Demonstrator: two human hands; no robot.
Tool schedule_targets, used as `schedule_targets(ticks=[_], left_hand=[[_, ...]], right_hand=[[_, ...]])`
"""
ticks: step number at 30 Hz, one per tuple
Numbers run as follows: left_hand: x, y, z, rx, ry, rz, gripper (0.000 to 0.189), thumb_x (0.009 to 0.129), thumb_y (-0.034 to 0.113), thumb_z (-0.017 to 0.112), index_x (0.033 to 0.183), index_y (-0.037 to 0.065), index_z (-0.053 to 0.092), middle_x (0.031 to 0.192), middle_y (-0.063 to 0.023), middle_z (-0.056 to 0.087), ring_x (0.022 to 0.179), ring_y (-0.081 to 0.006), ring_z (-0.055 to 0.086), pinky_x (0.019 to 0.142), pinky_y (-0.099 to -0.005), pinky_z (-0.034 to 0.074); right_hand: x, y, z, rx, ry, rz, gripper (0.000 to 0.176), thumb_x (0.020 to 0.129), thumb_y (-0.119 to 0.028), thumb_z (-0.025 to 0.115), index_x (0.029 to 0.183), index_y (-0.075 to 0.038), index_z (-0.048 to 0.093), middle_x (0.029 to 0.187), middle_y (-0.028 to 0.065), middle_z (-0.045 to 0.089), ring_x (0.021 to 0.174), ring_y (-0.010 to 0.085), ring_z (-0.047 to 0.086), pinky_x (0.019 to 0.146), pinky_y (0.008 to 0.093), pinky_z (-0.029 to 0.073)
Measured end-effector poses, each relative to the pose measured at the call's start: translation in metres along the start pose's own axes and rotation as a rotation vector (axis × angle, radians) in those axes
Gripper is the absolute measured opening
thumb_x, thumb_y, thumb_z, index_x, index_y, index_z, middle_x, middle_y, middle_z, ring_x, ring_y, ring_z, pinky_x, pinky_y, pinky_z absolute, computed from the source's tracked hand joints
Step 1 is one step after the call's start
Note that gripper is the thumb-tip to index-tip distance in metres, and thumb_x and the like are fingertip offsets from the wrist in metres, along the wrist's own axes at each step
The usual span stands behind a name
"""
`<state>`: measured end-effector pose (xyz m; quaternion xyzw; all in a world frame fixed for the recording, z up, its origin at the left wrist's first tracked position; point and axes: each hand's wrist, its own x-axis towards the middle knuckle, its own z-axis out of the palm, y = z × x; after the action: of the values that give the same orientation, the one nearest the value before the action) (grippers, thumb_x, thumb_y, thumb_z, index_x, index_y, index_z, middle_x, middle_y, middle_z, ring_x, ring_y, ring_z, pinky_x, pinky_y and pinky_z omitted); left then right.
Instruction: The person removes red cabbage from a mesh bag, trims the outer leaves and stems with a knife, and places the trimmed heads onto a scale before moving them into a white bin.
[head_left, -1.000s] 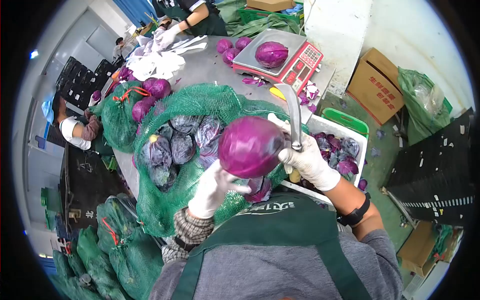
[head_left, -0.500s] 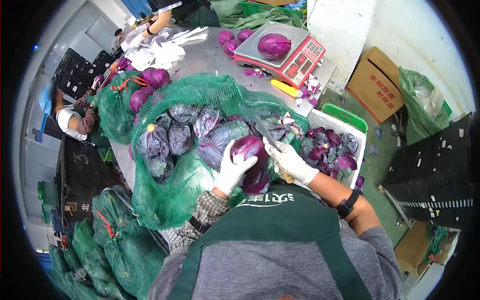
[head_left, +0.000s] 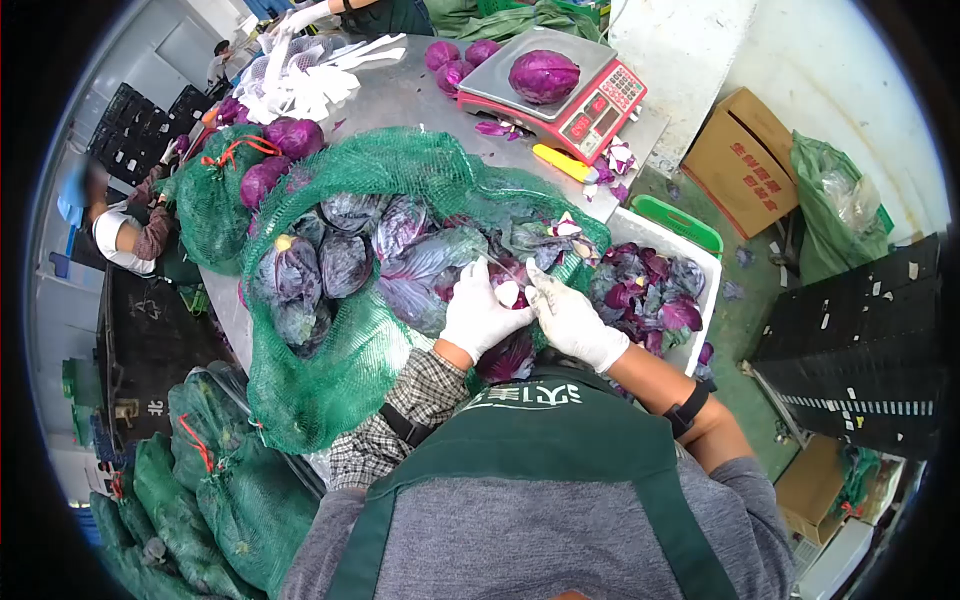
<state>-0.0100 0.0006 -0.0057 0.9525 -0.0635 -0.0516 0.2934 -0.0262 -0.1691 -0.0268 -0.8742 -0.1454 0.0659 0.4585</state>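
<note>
The red cabbage sits between your two gloved hands, low against the near edge of the desk and just in front of your apron. Its pale stalk end faces up between your thumbs. Your left hand is wrapped around its left side, fingers spread and curled over the top. Your right hand is closed tight on a knife, whose thin blade runs up and left across the head; the handle is hidden in your fist.

Just to the left lies an open green net sack full of dark cabbages. Just to the right stands a white crate holding purple leaf trimmings. Farther back on the desk, a red scale carries another cabbage, with a yellow-handled knife near it. A cardboard box stands on the floor beyond the crate.
</note>
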Motion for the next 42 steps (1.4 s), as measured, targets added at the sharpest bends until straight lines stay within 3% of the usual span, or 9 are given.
schedule_targets(ticks=[13,17,23,26,29,31,33,35,42], left_hand=[[0.019,0.027,0.007,0.182,-0.023,-0.149,0.099,0.066,0.061,0.068,0.126,-0.012,0.039,0.116,-0.0296,0.051,0.106,-0.0429,0.054,0.091,-0.0455,0.046],[0.024,0.037,0.004,0.264,-0.040,-0.088,0.092,0.063,0.061,0.071,0.116,-0.009,0.043,0.105,-0.0271,0.055,0.097,-0.0412,0.058,0.085,-0.0448,0.048],[0.013,0.016,0.008,0.155,0.019,-0.029,0.098,0.062,0.057,0.074,0.126,-0.009,0.038,0.119,-0.0295,0.049,0.108,-0.0436,0.052,0.091,-0.0462,0.046],[-0.018,-0.024,0.011,-0.051,0.142,0.228,0.102,0.061,0.039,0.081,0.136,-0.006,0.029,0.130,-0.0285,0.043,0.120,-0.0409,0.046,0.101,-0.0434,0.040],[-0.045,-0.060,0.007,-0.694,0.038,0.061,0.103,0.059,0.024,0.085,0.139,-0.003,0.026,0.132,-0.0234,0.042,0.128,-0.0325,0.042,0.107,-0.0395,0.035],[-0.046,-0.063,0.007,-0.719,0.037,0.021,0.104,0.059,0.021,0.085,0.140,-0.003,0.024,0.135,-0.0224,0.041,0.130,-0.0315,0.040,0.109,-0.0377,0.033],[-0.044,-0.059,0.010,-0.514,0.064,0.122,0.104,0.059,0.023,0.085,0.140,-0.004,0.025,0.136,-0.0228,0.039,0.131,-0.0319,0.039,0.110,-0.0367,0.031],[-0.041,-0.049,0.008,-0.386,0.074,0.136,0.105,0.058,0.025,0.085,0.140,-0.005,0.026,0.137,-0.0232,0.038,0.130,-0.0324,0.039,0.110,-0.0366,0.031],[-0.040,-0.035,0.010,-0.269,0.104,0.126,0.104,0.061,0.020,0.084,0.140,-0.007,0.022,0.136,-0.0226,0.038,0.129,-0.0302,0.039,0.109,-0.0365,0.031]], right_hand=[[0.023,-0.011,-0.012,-0.279,0.037,0.057,0.046,0.095,-0.021,0.041,0.137,-0.002,0.043,0.102,0.0240,0.062,0.085,0.0398,0.062,0.076,0.0455,0.050],[0.047,-0.014,-0.037,-0.390,-0.091,-0.160,0.031,0.096,-0.025,0.040,0.102,-0.001,0.059,0.088,0.0225,0.065,0.084,0.0387,0.063,0.076,0.0457,0.049],[0.072,0.042,-0.037,-0.277,0.133,-0.167,0.036,0.097,-0.025,0.038,0.095,0.004,0.058,0.085,0.0255,0.063,0.076,0.0366,0.064,0.070,0.0450,0.050],[0.041,0.036,-0.043,0.129,0.057,0.221,0.031,0.097,-0.020,0.041,0.106,0.005,0.057,0.082,0.0255,0.062,0.065,0.0342,0.064,0.067,0.0433,0.051],[0.012,0.091,-0.064,0.615,0.269,0.584,0.031,0.098,-0.034,0.046,0.110,-0.009,0.061,0.070,0.0010,0.060,0.046,0.0055,0.049,0.039,0.0224,0.038],[0.009,0.152,-0.065,0.110,0.360,0.398,0.045,0.098,-0.033,0.045,0.131,-0.004,0.048,0.090,0.0177,0.068,0.075,0.0293,0.066,0.067,0.0369,0.053],[0.000,0.043,-0.079,-0.305,0.227,0.306,0.044,0.098,-0.028,0.045,0.133,-0.002,0.047,0.120,0.0210,0.060,0.105,0.0274,0.063,0.087,0.0342,0.050],[0.005,0.040,-0.047,-0.240,0.189,-0.048,0.047,0.097,-0.028,0.041,0.138,-0.005,0.041,0.112,0.0289,0.059,0.104,0.0411,0.058,0.091,0.0420,0.047],[0.016,0.003,-0.008,-0.027,-0.181,-0.012,0.051,0.099,-0.033,0.036,0.142,-0.006,0.035,0.131,0.0219,0.051,0.117,0.0358,0.052,0.099,0.0411,0.042]])
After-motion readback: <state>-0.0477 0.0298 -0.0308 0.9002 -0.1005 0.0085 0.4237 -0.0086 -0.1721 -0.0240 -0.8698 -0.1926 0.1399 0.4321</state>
